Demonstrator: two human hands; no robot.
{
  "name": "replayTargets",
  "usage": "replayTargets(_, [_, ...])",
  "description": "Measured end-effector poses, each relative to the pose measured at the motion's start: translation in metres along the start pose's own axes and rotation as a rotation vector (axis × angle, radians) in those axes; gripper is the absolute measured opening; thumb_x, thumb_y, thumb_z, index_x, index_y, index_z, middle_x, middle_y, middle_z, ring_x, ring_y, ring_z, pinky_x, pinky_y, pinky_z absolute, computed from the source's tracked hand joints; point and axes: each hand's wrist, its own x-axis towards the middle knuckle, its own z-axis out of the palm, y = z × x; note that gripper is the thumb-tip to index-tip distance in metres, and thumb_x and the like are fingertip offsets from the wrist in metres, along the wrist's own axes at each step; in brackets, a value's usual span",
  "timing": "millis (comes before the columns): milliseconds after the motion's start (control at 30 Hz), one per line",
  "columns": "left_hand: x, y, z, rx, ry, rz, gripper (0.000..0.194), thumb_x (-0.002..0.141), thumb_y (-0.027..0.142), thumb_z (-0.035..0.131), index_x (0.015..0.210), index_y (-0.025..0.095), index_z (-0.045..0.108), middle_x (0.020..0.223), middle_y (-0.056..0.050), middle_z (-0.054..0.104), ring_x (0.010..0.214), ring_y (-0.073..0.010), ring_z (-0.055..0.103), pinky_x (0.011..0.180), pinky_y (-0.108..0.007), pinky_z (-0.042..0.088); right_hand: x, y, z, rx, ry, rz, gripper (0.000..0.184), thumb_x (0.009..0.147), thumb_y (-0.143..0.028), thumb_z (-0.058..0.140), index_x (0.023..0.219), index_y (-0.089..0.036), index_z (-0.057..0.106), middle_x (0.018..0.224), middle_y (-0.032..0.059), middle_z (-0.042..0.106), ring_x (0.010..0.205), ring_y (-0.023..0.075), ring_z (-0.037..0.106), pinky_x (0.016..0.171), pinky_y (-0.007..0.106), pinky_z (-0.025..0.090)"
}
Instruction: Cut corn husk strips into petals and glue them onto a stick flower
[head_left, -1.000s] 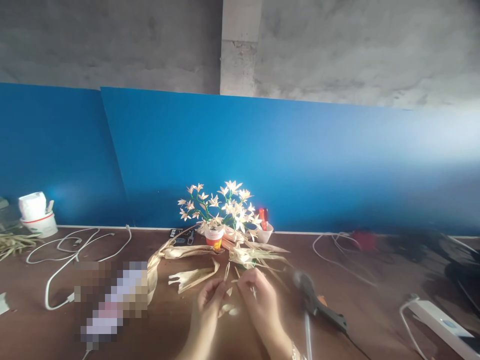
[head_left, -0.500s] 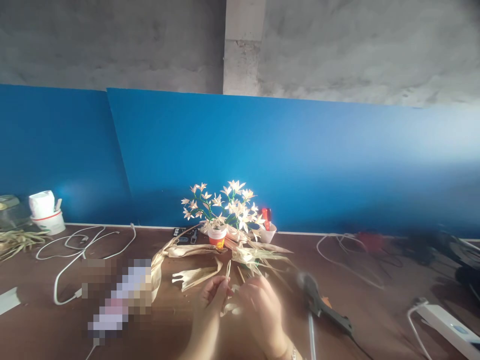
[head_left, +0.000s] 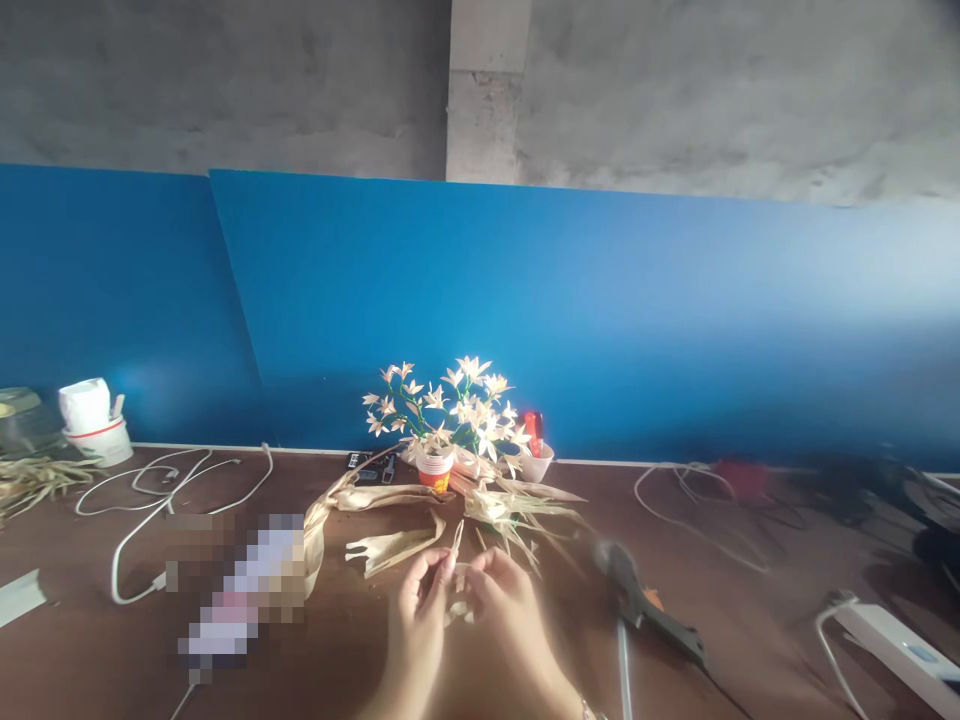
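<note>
My left hand [head_left: 421, 605] is closed in a pinch on a narrow, pale corn husk strip [head_left: 458, 537], which points up from its fingertips. Close beside it, my right hand [head_left: 506, 600] has its thumb and forefinger pinched on a small pale husk piece [head_left: 460, 577]. Between the palms and the table, a few pale husk bits [head_left: 459, 608] show, partly hidden by the fingers. Beyond both hands lie dried corn husks [head_left: 397, 548], spread over the brown table. Husk flowers [head_left: 472, 410] on green stems stand behind them in paper cups [head_left: 434, 470].
To the right lies a dark glue gun [head_left: 649, 605] with its cord. A white power strip [head_left: 892, 640] is at far right. White cables [head_left: 161, 500] curl on the left, near a white tub [head_left: 101, 440]. A blue partition [head_left: 525, 300] borders the table's back edge.
My right hand has turned and drawn slightly back from the left, so its thumb and forefinger now show at the pale husk piece. The left hand keeps its pinch on the strip.
</note>
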Motion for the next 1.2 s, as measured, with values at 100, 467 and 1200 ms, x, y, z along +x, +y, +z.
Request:
replayTargets(100, [0.001,0.001,0.0,-0.022,0.014,-0.027,0.042,0.062,0.055,0.074,0.076,0.016,0.068,0.066,-0.005,0.07,0.06,-0.0194,0.066,0.051,-0.024,0.054,0.002,0.001,-0.003,0.005,-0.027,0.024,0.033,0.069,-0.044,0.071,0.063,-0.017,0.054,0.054,-0.0033,0.056,0.045,0.0074,0.049,0.047,0.02,0.039])
replayTargets(467, [0.008,-0.006,0.001,-0.114,-0.036,-0.172,0.038,0.058,0.049,0.08,0.071,0.016,0.066,0.055,0.003,0.058,0.047,-0.0095,0.051,0.041,-0.018,0.044,0.003,-0.009,-0.022,-0.698,-0.197,-0.589,0.024,0.074,-0.006,0.05,0.091,-0.021,0.059,0.086,0.0022,0.062,0.075,0.0151,0.057,0.066,0.026,0.047])
replayTargets(1200, [0.007,-0.015,-0.004,0.137,-0.12,0.028,0.036,0.074,0.052,0.066,0.077,0.017,0.067,0.07,-0.003,0.067,0.066,-0.0176,0.061,0.059,-0.024,0.051,0.007,-0.007,-0.021,-0.61,-0.072,-0.295,0.018,0.082,-0.027,0.053,0.074,-0.015,0.063,0.064,0.0009,0.061,0.057,0.0122,0.051,0.053,0.023,0.04])
